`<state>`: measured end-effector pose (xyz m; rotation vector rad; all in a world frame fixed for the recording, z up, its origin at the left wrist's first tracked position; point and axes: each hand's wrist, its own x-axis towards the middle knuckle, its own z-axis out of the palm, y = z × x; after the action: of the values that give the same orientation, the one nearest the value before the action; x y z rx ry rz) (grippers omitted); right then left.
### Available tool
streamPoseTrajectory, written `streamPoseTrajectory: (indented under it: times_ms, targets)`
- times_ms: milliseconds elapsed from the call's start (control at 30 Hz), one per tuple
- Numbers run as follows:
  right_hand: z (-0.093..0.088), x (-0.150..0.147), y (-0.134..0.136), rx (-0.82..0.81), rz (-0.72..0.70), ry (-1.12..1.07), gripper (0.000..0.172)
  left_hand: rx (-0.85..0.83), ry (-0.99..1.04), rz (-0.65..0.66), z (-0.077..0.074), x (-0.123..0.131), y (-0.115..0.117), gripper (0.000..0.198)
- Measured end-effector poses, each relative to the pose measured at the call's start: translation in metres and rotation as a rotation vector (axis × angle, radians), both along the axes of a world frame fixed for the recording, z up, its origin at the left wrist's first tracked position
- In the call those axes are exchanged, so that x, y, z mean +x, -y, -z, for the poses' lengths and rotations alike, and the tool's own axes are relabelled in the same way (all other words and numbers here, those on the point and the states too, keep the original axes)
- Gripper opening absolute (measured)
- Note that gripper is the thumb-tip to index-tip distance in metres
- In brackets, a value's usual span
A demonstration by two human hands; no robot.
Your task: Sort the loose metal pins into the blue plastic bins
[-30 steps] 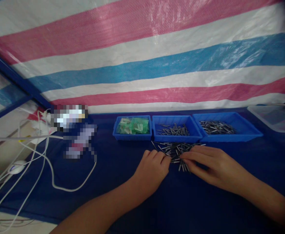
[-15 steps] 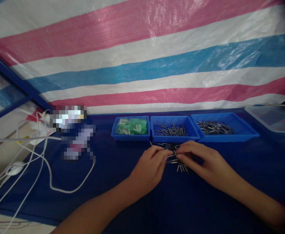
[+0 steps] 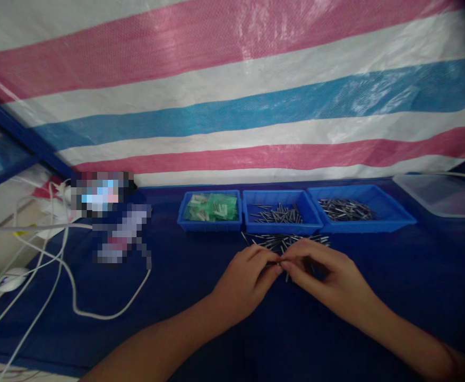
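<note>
My left hand [image 3: 252, 273] and my right hand [image 3: 322, 268] meet fingertip to fingertip just above the blue tabletop. Both are closed in a pinch on a thin metal rod, mostly hidden by the fingers. Behind and beneath the fingers lies a loose pile of thin metal rods [image 3: 266, 241], partly covered by my right hand. Beyond the pile, the middle blue bin [image 3: 282, 228] holds more slim metal rods [image 3: 280, 214]. Darker metal pieces [image 3: 346, 209] lie heaped in the right blue bin [image 3: 392, 216].
The left blue bin [image 3: 212, 226] contains small green plastic packets [image 3: 220, 207]. A clear plastic lid [image 3: 443, 196] lies at the far right. White cables [image 3: 109, 317] loop over the left side, near blurred-out items. A striped plastic sheet [image 3: 232, 122] hangs behind the table.
My hands have come closer together, fingertips now meeting. My right hand has shifted slightly left and down, uncovering more rods behind it. The whole view has shifted a little.
</note>
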<state>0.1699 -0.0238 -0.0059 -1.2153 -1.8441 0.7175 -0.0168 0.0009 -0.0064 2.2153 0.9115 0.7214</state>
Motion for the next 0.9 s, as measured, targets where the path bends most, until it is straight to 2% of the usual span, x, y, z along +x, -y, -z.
streamPoseTrajectory:
  times_ms: [267,467,567,633,767,833,900]
  targets:
    - [-0.007,0.0,0.0,0.161,-0.009,0.056,0.009,-0.032,0.122,-0.086,-0.007,-0.002,-0.001,0.007]
    - [-0.008,0.008,-0.008,0.236,0.003,0.114,0.01,0.005,0.059,-0.099,-0.008,-0.006,-0.002,0.019]
    - [-0.015,0.028,-0.017,0.329,0.142,0.205,0.008,0.104,-0.063,-0.082,-0.005,-0.007,-0.003,0.029]
    - [-0.021,0.048,-0.023,0.409,0.319,0.291,0.009,0.179,-0.165,-0.039,-0.003,-0.008,-0.003,0.031]
    - [-0.026,0.09,-0.035,0.374,0.657,0.501,0.021,0.3,-0.32,0.08,-0.002,-0.008,-0.002,0.031]
    - [-0.022,0.107,-0.041,0.351,0.734,0.611,0.025,0.347,-0.37,0.125,0.0,-0.008,0.0,0.032]
    - [-0.017,0.117,-0.046,0.343,0.749,0.683,0.027,0.382,-0.406,0.15,0.001,-0.007,0.001,0.032]
